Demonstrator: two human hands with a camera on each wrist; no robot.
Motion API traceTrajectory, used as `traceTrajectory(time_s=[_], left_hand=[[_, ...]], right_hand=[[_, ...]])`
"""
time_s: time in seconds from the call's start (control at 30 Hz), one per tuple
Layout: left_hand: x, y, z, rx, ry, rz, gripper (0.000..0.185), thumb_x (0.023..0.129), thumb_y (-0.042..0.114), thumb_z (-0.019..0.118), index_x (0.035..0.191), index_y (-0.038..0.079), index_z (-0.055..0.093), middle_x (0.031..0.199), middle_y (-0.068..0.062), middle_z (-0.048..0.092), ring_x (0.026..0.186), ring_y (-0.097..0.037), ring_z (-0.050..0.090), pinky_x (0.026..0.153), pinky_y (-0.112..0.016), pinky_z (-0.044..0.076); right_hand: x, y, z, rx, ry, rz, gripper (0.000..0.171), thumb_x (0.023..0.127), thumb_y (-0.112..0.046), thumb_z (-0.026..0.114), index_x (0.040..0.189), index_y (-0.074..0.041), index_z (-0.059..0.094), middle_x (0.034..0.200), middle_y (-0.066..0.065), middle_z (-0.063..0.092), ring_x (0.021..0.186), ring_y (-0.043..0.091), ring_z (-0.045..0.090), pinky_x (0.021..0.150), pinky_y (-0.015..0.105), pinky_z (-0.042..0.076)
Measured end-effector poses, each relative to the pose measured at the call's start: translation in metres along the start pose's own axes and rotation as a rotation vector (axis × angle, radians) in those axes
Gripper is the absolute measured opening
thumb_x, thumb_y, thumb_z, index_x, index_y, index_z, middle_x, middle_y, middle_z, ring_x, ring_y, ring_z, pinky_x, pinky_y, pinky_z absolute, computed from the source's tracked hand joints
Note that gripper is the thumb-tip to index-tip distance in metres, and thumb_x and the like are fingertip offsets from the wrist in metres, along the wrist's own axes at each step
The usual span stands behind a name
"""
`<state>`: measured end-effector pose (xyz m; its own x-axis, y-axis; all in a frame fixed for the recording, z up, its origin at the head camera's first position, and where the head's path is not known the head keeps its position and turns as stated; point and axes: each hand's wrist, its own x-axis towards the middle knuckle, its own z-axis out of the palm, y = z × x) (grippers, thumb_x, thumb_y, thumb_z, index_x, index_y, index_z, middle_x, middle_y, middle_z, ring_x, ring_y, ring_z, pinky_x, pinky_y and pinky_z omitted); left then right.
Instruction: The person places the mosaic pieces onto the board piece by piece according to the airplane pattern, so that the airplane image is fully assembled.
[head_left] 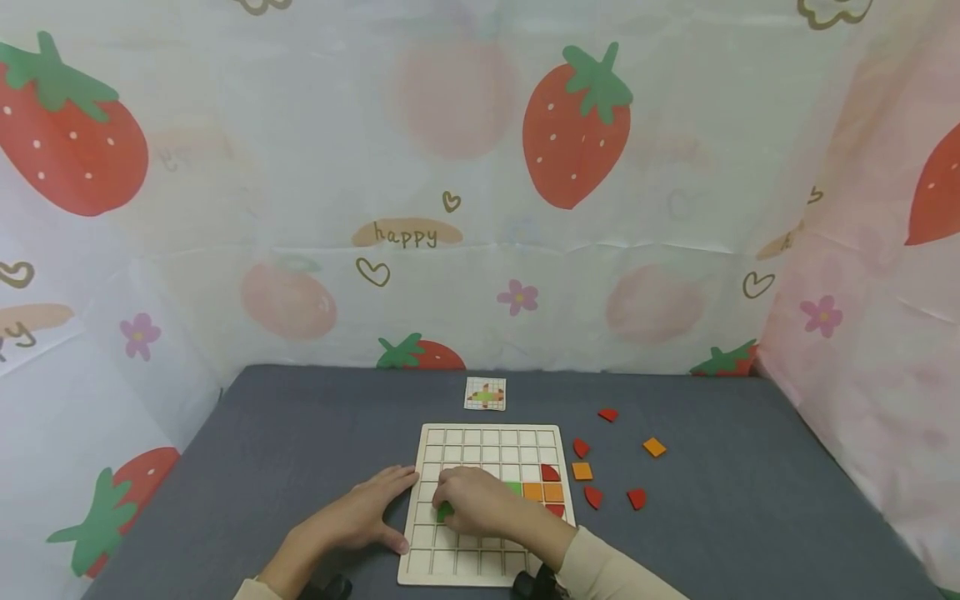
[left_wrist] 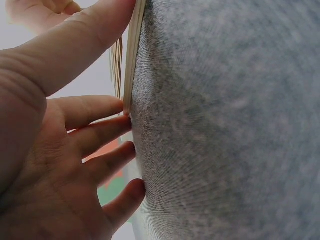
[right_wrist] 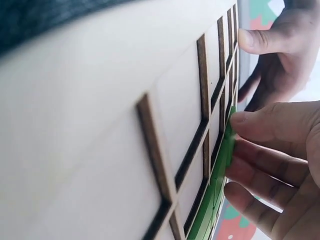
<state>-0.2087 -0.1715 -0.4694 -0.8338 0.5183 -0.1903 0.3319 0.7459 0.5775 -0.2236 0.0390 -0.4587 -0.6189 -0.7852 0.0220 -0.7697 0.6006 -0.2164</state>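
A pale wooden grid board [head_left: 465,569] lies on the dark table. My left hand [head_left: 367,510] rests at the board's left edge; in the left wrist view its thumb and fingertips [left_wrist: 115,106] touch the rim, the fingers fairly straight. Over the left-middle cells, my right hand [head_left: 480,502] pinches a green piece [head_left: 444,512] at the board's surface. More green pieces [right_wrist: 205,212] lie in the grid beside that hand in the right wrist view. On the board's right side sit orange squares [head_left: 552,492] and red quarter-round pieces [head_left: 550,473]. The right hand hides several cells.
Loose red pieces [head_left: 593,497] and orange squares [head_left: 582,472] lie to the right of the board. A small pattern card [head_left: 485,394] lies behind it. Strawberry-printed cloth [head_left: 480,167] rises behind the table and at its sides.
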Motion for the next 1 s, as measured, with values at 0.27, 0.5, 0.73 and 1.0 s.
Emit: traceTrajectory(time_s=[0.27, 0.5, 0.73, 1.0], left_hand=[[0.000, 0.001, 0.000, -0.022, -0.017, -0.012, 0.094, 0.064, 0.043, 0.074, 0.140, 0.009, 0.033, 0.147, -0.014, 0.029, 0.137, -0.036, 0.021, 0.099, -0.063, 0.024], [0.000, 0.001, -0.001, -0.043, -0.033, -0.035, 0.094, 0.064, 0.043, 0.074, 0.141, 0.010, 0.032, 0.148, -0.012, 0.028, 0.138, -0.035, 0.020, 0.100, -0.062, 0.024], [0.001, 0.000, -0.001, -0.031, -0.020, -0.024, 0.095, 0.063, 0.044, 0.075, 0.141, 0.009, 0.032, 0.147, -0.012, 0.029, 0.137, -0.035, 0.021, 0.101, -0.060, 0.025], [0.000, 0.001, 0.000, -0.033, -0.027, -0.024, 0.093, 0.065, 0.042, 0.074, 0.141, 0.010, 0.032, 0.148, -0.012, 0.028, 0.138, -0.035, 0.020, 0.102, -0.059, 0.024]], right_hand=[[-0.003, 0.003, -0.004, 0.014, 0.008, 0.013, 0.012, 0.078, -0.019, 0.067, 0.089, -0.020, 0.071, 0.083, -0.011, 0.061, 0.072, -0.001, 0.050, 0.066, 0.014, 0.043], [-0.010, 0.011, -0.015, 0.125, 0.032, 0.064, 0.017, 0.082, -0.021, 0.062, 0.097, -0.018, 0.071, 0.093, -0.009, 0.062, 0.083, 0.003, 0.057, 0.071, 0.015, 0.046], [-0.019, 0.026, -0.027, 0.160, 0.063, 0.121, 0.019, 0.084, -0.024, 0.061, 0.098, -0.015, 0.070, 0.095, -0.005, 0.063, 0.084, 0.007, 0.059, 0.071, 0.018, 0.047], [-0.047, 0.047, -0.037, 0.295, 0.127, 0.198, 0.019, 0.085, -0.023, 0.060, 0.100, -0.013, 0.069, 0.095, -0.004, 0.062, 0.082, 0.009, 0.056, 0.069, 0.022, 0.046]])
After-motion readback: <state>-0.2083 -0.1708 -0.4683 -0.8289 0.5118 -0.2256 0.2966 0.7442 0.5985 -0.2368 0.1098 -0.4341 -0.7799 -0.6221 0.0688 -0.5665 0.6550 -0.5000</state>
